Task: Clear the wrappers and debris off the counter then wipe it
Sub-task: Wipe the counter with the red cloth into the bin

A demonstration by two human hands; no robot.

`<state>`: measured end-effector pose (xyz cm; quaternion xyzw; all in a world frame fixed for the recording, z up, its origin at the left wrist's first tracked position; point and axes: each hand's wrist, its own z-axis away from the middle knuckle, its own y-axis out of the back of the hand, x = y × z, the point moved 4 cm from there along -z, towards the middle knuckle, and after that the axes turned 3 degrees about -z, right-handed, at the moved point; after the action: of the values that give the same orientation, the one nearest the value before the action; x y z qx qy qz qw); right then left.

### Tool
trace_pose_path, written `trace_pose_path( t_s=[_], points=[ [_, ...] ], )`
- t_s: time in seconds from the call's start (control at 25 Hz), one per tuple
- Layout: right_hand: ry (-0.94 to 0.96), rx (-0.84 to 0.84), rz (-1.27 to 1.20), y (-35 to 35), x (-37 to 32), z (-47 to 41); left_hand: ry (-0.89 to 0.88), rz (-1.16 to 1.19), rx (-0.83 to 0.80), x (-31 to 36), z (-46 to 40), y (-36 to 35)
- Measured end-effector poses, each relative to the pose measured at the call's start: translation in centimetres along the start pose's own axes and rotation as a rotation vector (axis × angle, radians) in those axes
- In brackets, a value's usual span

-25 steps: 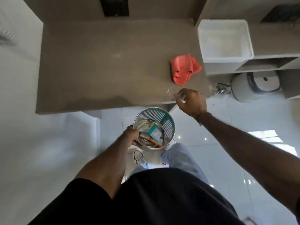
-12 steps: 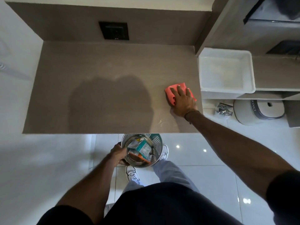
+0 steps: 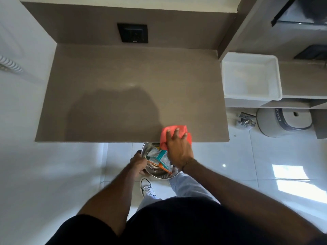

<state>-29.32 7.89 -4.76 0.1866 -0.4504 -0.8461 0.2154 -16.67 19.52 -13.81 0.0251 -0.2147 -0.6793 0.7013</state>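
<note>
The brown counter [image 3: 115, 89] fills the middle of the view. My right hand [image 3: 178, 149] presses flat on a red cloth [image 3: 169, 132] at the counter's front edge, and part of the cloth hangs over the edge. Just below the edge my left hand [image 3: 138, 163] grips the rim of a small metal mesh bin [image 3: 159, 174]. Teal and orange wrappers [image 3: 158, 158] lie inside the bin, partly hidden by my right hand.
A white plastic tub [image 3: 251, 76] stands on a shelf right of the counter. A black socket plate [image 3: 132, 33] sits on the back wall. On the tiled floor at right are a round grey container [image 3: 283, 122] and a small dark packet [image 3: 246, 121].
My right hand went from the counter edge to the red cloth, then dragged it from the right side down to the front edge above the bin. My left hand kept hold of the bin.
</note>
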Motion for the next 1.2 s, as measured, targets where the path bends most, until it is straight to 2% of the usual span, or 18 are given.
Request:
trace_pose_path(
  t_s=[0.08, 0.16, 0.24, 0.28, 0.4, 0.48, 0.56, 0.6, 0.72, 0.76, 0.8, 0.84, 0.92, 1.08, 1.2],
  points=[
    [0.065, 0.119, -0.180, 1.5, -1.7, 0.3, -0.015, 0.010, 0.005, -0.2, 0.2, 0.5],
    [0.017, 0.038, -0.544, 2.6, -1.4, -0.3, -0.026, 0.017, 0.006, -0.6, 0.8, 0.9],
    [-0.142, -0.110, -0.923, 2.7, -0.1, -1.0, -0.040, 0.015, 0.013, -0.9, 1.2, 1.4],
    [-0.230, -0.124, -1.038, 2.8, 0.8, -1.1, -0.048, 0.015, 0.015, -1.2, 1.4, 1.5],
    [-0.423, -0.040, -1.217, 3.8, 4.4, -1.6, -0.050, -0.011, 0.014, -2.0, 1.4, 2.0],
    [-0.523, -0.012, -1.263, 4.7, 7.0, -2.1, -0.046, -0.020, 0.003, -2.7, 1.5, 2.1],
    [-0.528, -0.033, -1.275, 5.2, 9.2, -2.9, -0.044, -0.007, -0.013, -3.3, 1.7, 2.0],
    [-0.532, 0.020, -1.242, 5.3, 10.1, -3.0, -0.044, 0.000, -0.021, -3.5, 1.8, 2.0],
    [-0.641, 0.471, -0.979, 5.2, 11.7, -0.1, -0.058, 0.005, -0.048, -3.5, 2.6, 2.0],
    [-0.667, 0.591, -0.877, 4.4, 11.6, 1.5, -0.066, 0.006, -0.053, -3.5, 2.8, 1.9],
    [-0.674, 0.633, -0.808, 2.9, 11.4, 2.9, -0.068, 0.006, -0.058, -3.4, 3.0, 1.8],
    [-0.663, 0.609, -0.779, 1.0, 10.8, 4.0, -0.066, 0.009, -0.063, -3.5, 3.2, 1.6],
    [-0.625, 0.449, -0.797, -3.3, 9.5, 4.8, -0.076, 0.011, -0.082, -3.8, 3.0, 1.3],
    [-0.539, 0.004, -0.841, -11.0, 6.7, 3.5, -0.075, 0.028, -0.131, -5.1, -0.1, 0.2],
    [-0.542, -0.047, -0.801, -16.4, 6.2, 0.8, -0.063, 0.001, -0.086, -6.1, -4.9, -1.2]
  ],
)
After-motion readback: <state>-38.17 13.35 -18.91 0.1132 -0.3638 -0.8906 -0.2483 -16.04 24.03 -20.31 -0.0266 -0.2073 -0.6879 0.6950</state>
